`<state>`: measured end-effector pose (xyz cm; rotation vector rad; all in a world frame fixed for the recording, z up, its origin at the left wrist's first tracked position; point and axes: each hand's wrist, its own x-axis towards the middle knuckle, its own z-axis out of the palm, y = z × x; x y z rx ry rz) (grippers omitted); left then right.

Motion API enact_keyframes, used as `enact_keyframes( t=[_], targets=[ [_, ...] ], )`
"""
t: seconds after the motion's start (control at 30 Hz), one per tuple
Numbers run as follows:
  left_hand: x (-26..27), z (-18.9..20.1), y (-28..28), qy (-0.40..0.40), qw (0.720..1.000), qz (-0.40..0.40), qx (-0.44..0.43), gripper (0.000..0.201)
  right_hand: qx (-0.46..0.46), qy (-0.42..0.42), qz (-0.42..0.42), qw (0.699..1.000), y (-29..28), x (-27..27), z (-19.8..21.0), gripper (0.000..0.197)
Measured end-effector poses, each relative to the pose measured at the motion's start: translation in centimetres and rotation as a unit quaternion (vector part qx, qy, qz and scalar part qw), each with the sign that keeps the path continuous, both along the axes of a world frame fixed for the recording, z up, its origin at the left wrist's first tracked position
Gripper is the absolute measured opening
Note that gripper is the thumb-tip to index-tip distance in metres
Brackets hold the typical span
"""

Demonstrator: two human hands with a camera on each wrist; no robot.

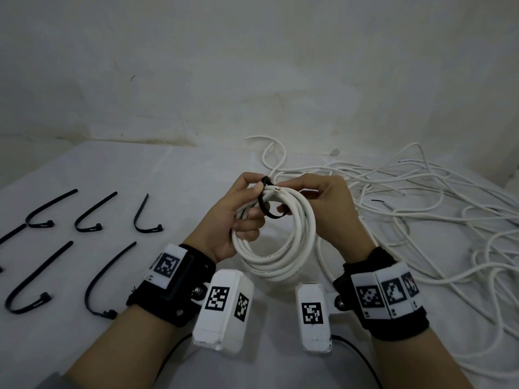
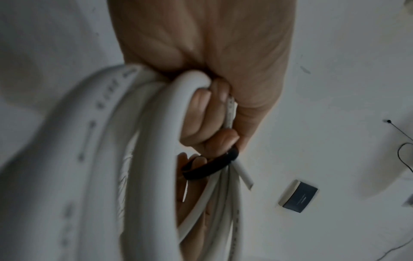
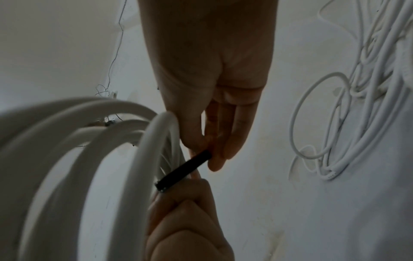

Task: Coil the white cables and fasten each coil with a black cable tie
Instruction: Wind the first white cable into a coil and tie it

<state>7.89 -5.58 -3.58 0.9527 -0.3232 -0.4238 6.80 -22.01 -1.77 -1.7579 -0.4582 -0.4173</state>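
Observation:
A white cable coil [image 1: 280, 254] hangs upright between both hands above the table. My left hand [image 1: 241, 211] grips the coil's upper left side, fingers curled round the strands [image 2: 156, 159]. A black cable tie [image 1: 266, 203] loops round the bundle near its top; the cut cable end [image 1: 276, 189] pokes out beside it. My right hand [image 1: 317, 197] pinches the black tie [image 3: 185, 169] between thumb and fingers at the top right. In the left wrist view the black tie [image 2: 210, 167] circles the strands just past my fingertips.
Several loose black cable ties [image 1: 92, 217] lie in rows on the white table at the left. A tangled heap of white cable [image 1: 421, 209] covers the right side. A small dark box [image 2: 299, 197] lies on the table. A wall stands behind.

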Motion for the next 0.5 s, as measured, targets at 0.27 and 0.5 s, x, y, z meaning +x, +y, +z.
enact_keyframes(
  t=[0.27, 0.5],
  targets=[
    [0.01, -0.14, -0.07, 0.011, 1.0, 0.004, -0.009, 0.006, -0.01, -0.009, -0.011, 1.0, -0.04, -0.16, 0.07, 0.034],
    [0.28, -0.66, -0.52, 0.067, 0.997, -0.041, -0.017, 0.017, 0.006, 0.01, -0.026, 1.0, -0.3, -0.38, 0.43, 0.017]
  ],
)
